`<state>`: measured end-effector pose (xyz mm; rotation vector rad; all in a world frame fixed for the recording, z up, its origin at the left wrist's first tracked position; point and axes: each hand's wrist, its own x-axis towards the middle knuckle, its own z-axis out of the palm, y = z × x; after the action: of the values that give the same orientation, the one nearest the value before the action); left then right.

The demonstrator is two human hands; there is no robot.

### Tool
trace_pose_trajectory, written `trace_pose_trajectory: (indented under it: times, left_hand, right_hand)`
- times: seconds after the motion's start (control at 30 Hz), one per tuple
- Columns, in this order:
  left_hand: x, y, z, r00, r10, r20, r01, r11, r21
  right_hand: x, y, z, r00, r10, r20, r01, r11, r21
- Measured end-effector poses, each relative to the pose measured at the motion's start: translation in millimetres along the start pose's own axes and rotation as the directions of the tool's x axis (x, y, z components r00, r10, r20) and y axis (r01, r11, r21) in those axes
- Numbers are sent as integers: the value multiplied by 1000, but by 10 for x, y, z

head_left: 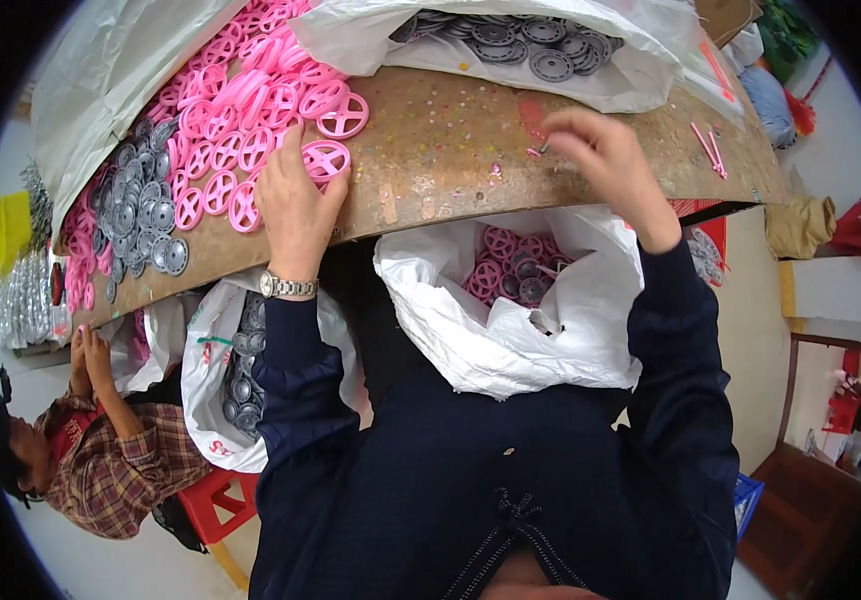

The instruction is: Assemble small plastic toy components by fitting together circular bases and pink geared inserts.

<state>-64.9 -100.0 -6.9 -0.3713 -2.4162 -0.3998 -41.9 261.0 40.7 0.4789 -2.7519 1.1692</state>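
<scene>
- The left hand (296,205) lies flat, fingers spread, on a pink wheel (326,158) at the near edge of the pink pile (251,100); press evenly so it stays put.
- The right hand (601,160), well right of that pile, pinches a small pin (543,148) over the wooden table (451,140); keep the pinch firm.
</scene>
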Motion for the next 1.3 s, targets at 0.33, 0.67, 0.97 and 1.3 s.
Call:
trace_pose_trajectory:
  times: [0.33,0.67,0.97,1.3]
  left_hand:
    - [-97,480,-93,996,73,-51,-88,907,-411]
    - [-246,691,127,998,48,-41,-63,830,-554]
    - [-319,733,231,1000,-21,-16,6,779,-627]
    - [-351,822,181,999,-12,30,30,717,-697]
  right_hand:
    - [987,749,9,947,-85,-311,-142,755,-640]
    - [1216,890,32,978,4,-208,-155,680,-717]
    - [1097,828,-63,956,-50,-288,-116,840,-530]
    - [202,-109,270,946,275,171,-307,590,747]
